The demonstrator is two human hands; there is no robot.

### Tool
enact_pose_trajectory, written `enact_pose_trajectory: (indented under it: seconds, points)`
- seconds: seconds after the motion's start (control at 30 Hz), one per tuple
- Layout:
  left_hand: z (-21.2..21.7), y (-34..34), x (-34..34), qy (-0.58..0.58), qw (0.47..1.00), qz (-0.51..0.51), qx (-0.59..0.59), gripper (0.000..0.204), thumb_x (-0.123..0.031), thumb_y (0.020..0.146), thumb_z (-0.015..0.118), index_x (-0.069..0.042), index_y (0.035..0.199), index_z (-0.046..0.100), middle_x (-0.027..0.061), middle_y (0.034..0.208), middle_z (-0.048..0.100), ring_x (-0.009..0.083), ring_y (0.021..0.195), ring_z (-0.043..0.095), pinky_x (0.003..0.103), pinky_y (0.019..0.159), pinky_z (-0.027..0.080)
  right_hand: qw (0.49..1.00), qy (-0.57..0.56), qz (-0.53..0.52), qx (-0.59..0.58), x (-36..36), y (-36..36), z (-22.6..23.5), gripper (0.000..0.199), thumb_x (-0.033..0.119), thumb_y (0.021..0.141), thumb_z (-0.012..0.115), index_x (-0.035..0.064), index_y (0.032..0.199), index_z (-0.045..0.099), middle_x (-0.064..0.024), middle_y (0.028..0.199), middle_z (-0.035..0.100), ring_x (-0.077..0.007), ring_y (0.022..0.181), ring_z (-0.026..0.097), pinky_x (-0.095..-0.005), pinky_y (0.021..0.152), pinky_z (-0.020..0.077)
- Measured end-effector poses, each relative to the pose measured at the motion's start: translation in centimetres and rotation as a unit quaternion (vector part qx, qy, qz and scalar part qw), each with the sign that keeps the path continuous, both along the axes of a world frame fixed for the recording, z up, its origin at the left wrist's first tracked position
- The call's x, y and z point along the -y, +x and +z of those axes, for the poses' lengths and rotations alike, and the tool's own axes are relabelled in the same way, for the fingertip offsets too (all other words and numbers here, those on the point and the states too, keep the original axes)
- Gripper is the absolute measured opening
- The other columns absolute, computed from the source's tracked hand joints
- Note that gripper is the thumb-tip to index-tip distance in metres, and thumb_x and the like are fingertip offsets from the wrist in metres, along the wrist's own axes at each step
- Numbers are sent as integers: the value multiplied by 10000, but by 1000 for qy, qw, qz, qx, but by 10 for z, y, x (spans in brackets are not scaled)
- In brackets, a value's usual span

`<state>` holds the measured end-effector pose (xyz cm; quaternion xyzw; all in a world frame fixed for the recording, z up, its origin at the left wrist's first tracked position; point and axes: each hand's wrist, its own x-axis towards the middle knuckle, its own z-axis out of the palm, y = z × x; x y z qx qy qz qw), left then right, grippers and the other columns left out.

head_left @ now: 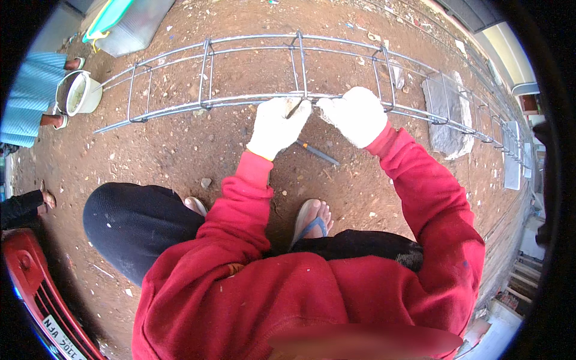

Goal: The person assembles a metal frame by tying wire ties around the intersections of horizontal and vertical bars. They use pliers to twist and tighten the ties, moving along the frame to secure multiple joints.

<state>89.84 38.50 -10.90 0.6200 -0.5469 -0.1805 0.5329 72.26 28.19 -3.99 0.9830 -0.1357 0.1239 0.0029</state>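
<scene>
A long cage of grey steel reinforcing bars point(252, 99) with square stirrups stretches across in front of me. My left hand point(277, 127), in a white work glove, is closed at the near lower bar, beside the middle stirrup point(302, 63). My right hand point(357, 118), also gloved in white, has its fingers pinched together at the same joint, just right of the stirrup. What the fingertips of either hand hold is too small to make out. Below and between the hands is a slim dark tool handle point(319, 153) with an orange band; its other end is hidden.
Under the cage's right part lies a grey slab-like block point(447, 114). A white bucket point(84, 93) stands at the left, near a person in a blue skirt point(30, 99). A plastic bin point(129, 27) is far left, a red vehicle front point(42, 288) near left. Stones dot the soil.
</scene>
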Motion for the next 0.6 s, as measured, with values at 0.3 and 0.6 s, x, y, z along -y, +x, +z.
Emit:
enact_pose_trajectory:
  seconds: [0.3, 0.6]
  points:
    - [0, -15, 1, 57, 988, 46, -138, 230, -196, 870, 696, 25, 932, 714, 105, 777, 728, 107, 695, 684, 261, 644, 533, 995, 5, -21, 99, -10, -22, 28, 527, 384, 793, 710, 70, 1202, 604, -116, 897, 674, -252, 751, 631, -386, 691, 499]
    - [-6, -30, 8, -33, 991, 126, -29, 196, -242, 880, 659, -70, 803, 711, 73, 658, 674, 233, 599, 654, 326, 579, 505, 816, 527, -132, -198, 88, 28, 35, 338, 210, 889, 644, 6, 1158, 651, -162, 1012, 698, -185, 916, 662, -299, 812, 527]
